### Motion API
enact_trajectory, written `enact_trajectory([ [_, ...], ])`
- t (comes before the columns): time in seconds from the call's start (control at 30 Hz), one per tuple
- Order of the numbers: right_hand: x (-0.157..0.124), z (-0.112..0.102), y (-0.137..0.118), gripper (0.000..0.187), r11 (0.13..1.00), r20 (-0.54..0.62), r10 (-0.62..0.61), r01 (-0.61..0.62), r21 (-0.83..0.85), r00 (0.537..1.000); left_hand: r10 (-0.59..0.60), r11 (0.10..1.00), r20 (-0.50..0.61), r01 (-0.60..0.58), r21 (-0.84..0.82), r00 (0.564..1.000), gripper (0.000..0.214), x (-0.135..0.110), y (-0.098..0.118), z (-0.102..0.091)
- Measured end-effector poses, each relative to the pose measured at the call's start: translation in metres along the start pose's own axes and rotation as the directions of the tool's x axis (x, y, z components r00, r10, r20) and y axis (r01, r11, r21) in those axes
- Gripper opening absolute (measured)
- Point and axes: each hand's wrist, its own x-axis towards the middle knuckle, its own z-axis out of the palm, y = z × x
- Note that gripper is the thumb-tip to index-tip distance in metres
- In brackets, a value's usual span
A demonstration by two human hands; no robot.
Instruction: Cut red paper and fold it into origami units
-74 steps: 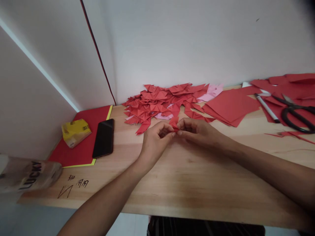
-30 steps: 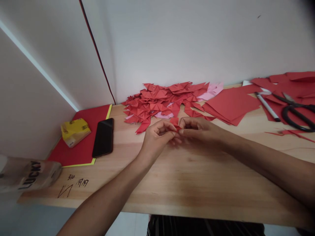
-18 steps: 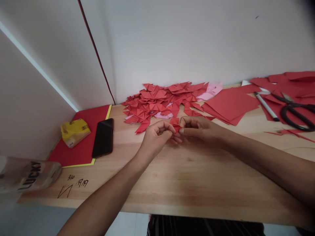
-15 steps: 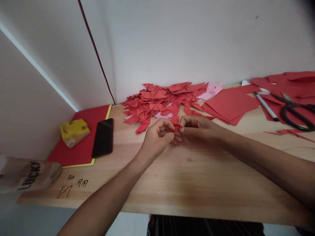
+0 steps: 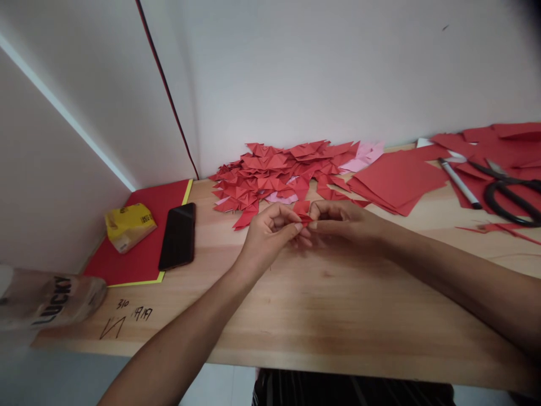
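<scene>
Between my fingertips is a small piece of folded red paper (image 5: 305, 217), partly hidden by them. My left hand (image 5: 276, 225) pinches it from the left, with the thumb on top of the near edge. From the right, my right hand (image 5: 338, 219) grips the same piece between thumb and curled forefinger. Just behind both hands lies a heap of folded red paper pieces (image 5: 270, 175), with a few pink ones (image 5: 364, 155) among them. A stack of flat red paper sheets (image 5: 399, 183) sits beyond my right hand.
On the right are black-handled scissors (image 5: 505, 197), a white marker (image 5: 460, 183) and red paper scraps (image 5: 502, 228). To the left, a black phone (image 5: 177, 237) and a yellow packet (image 5: 130, 225) rest on a red sheet (image 5: 146, 265). A clear bottle marked LUCKY (image 5: 54, 299) is at the table's left end.
My left thumb has shifted slightly right along the folded paper's near edge. Both hands otherwise keep their places, and the view has moved very slightly.
</scene>
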Motion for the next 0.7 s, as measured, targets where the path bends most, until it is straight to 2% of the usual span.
enact_trajectory([
  [0.33,0.0011,-0.0035,-0.0019,0.033,1.0,0.042,0.019,-0.02,0.021,0.999,-0.036,0.996,0.089,0.043,-0.078,0.995,0.024,0.0018,0.0014,-0.0055],
  [0.53,-0.0004,-0.0046,-0.0042,0.034,0.999,0.096,-0.016,0.021,-0.045,0.995,-0.008,0.989,0.058,0.016,-0.146,0.998,0.021,0.0014,-0.0018,-0.0008],
  [0.7,-0.0011,-0.0009,-0.0096,0.033,0.999,0.045,0.005,-0.002,-0.054,0.999,-0.001,0.992,0.056,0.009,-0.13,0.998,0.023,0.0012,-0.003,0.0009],
])
